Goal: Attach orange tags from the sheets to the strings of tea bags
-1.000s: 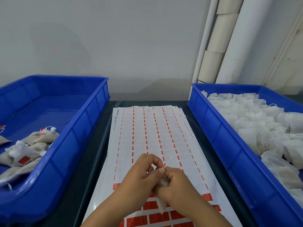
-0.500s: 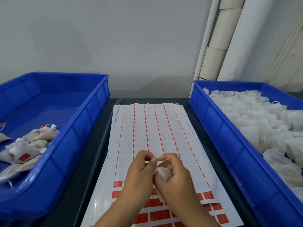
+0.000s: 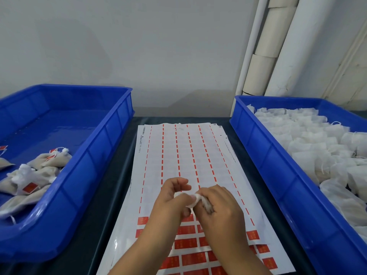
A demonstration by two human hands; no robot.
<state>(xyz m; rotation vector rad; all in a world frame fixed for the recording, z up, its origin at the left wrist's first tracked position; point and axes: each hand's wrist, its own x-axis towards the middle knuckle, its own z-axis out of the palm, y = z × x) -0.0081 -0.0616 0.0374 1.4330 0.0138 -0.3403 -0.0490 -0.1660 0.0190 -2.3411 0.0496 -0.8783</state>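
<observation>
i see both hands over the tag sheets [image 3: 188, 155] mid tabletop, left hand [image 3: 170, 203] & right hand [image 3: 220, 211] w/ fingers curled, pinching one white tea bag [image 3: 195, 199] btwn them.

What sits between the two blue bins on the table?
In the head view, the tag sheets lie between the left bin and the right bin, with both hands working a tea bag above them.
</observation>
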